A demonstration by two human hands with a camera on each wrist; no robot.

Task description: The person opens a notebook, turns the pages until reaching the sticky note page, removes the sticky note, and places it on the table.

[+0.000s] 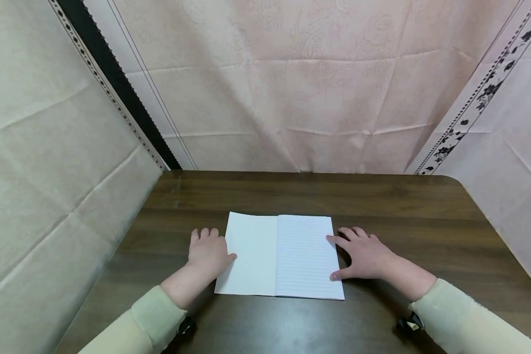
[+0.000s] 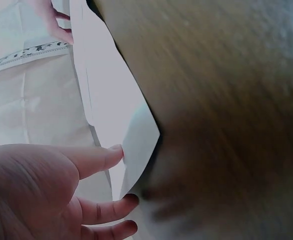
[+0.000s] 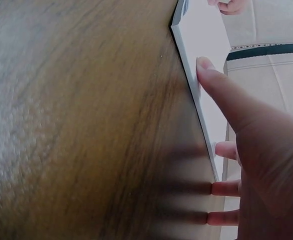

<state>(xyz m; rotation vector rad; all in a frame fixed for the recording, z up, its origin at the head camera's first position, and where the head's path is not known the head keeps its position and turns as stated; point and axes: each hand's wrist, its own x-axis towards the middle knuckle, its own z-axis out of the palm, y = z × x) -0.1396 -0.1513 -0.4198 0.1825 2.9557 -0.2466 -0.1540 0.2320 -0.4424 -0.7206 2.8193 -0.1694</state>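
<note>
An open notebook (image 1: 309,260) lies on the wooden table, with a blank left page (image 1: 251,255) and a lined right page. My left hand (image 1: 207,253) is at the left edge. Its thumb (image 2: 106,157) lies on top of the blank page and the index finger is hidden at the edge, pinching the slightly raised, bent sheet. Other fingers extend beside it. Spread wide, my right hand (image 1: 365,255) rests at the right edge, its thumb (image 3: 209,75) and index fingertip touching the lined page and the remaining fingers over the table.
The brown wooden table (image 1: 265,324) extends around the notebook. Pale patterned cloth (image 1: 292,98) hangs behind the far edge, with similar cloth on both sides. Dark wristbands (image 1: 410,323) show under the light green sleeves (image 1: 159,314).
</note>
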